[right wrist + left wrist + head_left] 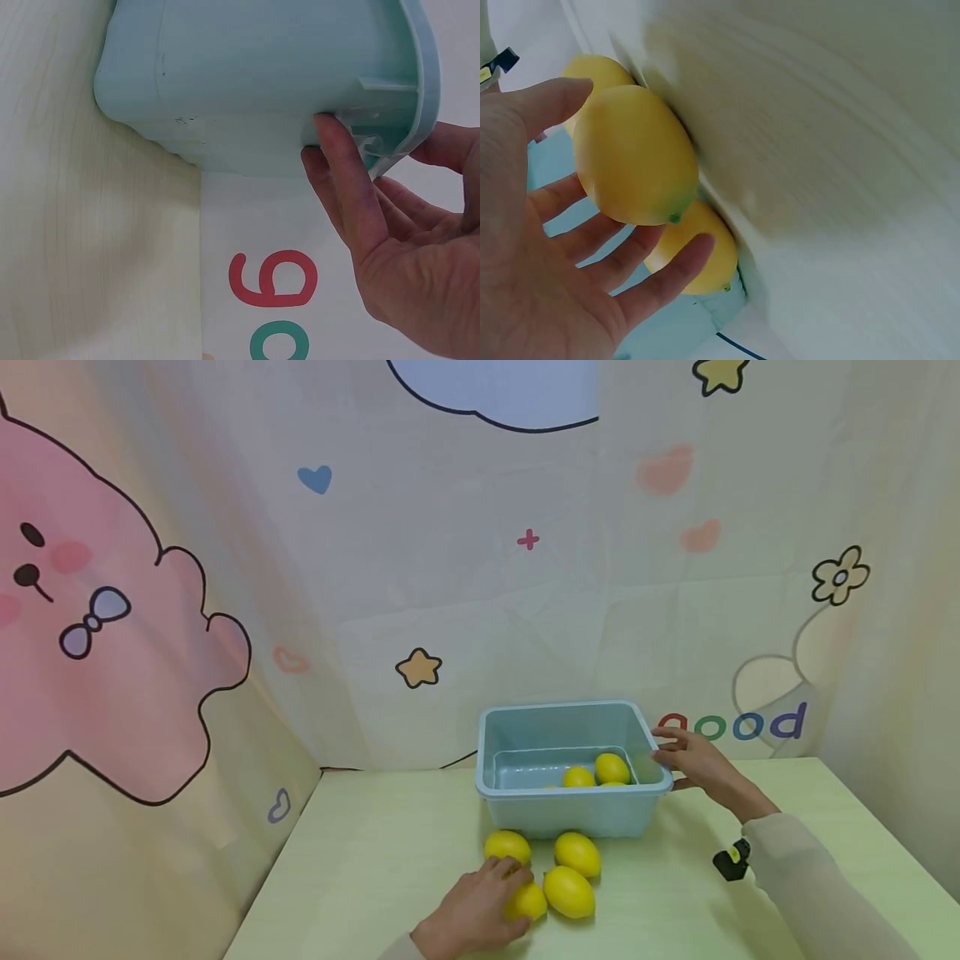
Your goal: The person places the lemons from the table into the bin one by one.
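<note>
Blue bin [570, 814] gripped by right hand [699, 765]; left hand [476, 906] spread around lemon [637, 154]; backdrop [465, 568] reads "good".

Both arms reach forward, the left one entering low and showing little beyond the wrist [427, 941], the right one angling in from the lower right with its forearm [825, 885] in a pale long sleeve. The left hand [480, 906] is palm down, knuckles up, its fingers bent; from its own wrist, the palm [547, 292] looks cupped, the thumb [559, 101] held well apart and the fingers slightly spread. The right hand [701, 764] is raised higher and farther out, its thumb [446, 146] set opposite the fingers [349, 180] in a light grip.
</note>
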{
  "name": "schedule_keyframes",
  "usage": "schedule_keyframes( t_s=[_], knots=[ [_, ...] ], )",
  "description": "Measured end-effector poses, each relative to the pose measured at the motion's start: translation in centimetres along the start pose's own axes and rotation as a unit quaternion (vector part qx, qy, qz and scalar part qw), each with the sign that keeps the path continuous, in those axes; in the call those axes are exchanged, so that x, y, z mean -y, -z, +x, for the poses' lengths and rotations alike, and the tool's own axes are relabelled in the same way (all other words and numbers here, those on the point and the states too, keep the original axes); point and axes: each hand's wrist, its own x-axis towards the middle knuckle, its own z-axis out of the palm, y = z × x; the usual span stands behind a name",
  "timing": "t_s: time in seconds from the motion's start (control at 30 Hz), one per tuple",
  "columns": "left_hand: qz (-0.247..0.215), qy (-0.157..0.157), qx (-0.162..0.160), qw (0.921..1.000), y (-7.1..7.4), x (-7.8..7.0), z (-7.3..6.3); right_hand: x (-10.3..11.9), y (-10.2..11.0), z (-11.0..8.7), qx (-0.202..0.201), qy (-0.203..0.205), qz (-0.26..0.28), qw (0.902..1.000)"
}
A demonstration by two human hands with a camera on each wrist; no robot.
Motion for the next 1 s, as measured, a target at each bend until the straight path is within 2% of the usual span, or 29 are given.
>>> schedule_keyframes(
  t_s=[0.17, 0.27, 0.33, 0.43, 0.53, 0.7, 0.87, 1.0],
  knots=[
    [-0.022, 0.032, 0.06, 0.9974, -0.04, -0.19, 0.25, 0.19, 0.08, -0.18, -0.003, 0.004, -0.002, 1.0],
    [-0.048, 0.052, 0.112, 0.9911, -0.26, -0.29, 0.31, 0.13, -0.08, -0.3, 0.001, -0.006, 0.004, 1.0],
    [-0.057, 0.054, 0.144, 0.9864, -0.47, -0.25, 0.35, 0.09, -0.21, -0.35, 0.006, -0.006, 0.005, 0.9999],
    [-0.061, 0.043, 0.172, 0.9822, -0.7, -0.14, 0.46, 0.17, -0.29, -0.34, 0.006, -0.003, 0.006, 1.0],
    [-0.053, 0.025, 0.175, 0.9827, -0.78, -0.07, 0.51, 0.4, -0.22, -0.38, 0.003, 0.006, 0.004, 1.0],
    [-0.05, 0.016, 0.175, 0.9831, -0.69, -0.17, 0.36, 0.56, -0.15, -0.49, 0.003, 0.008, 0.004, 1.0],
    [-0.048, 0.023, 0.174, 0.9833, -0.5, -0.22, -0.08, 0.34, -0.18, -0.42, 0.003, 0.004, 0.002, 1.0],
    [-0.067, 0.027, 0.165, 0.9836, -0.28, -0.26, -0.42, 0.19, -0.19, -0.38, 0.003, 0.007, 0.002, 1.0]
  ],
)
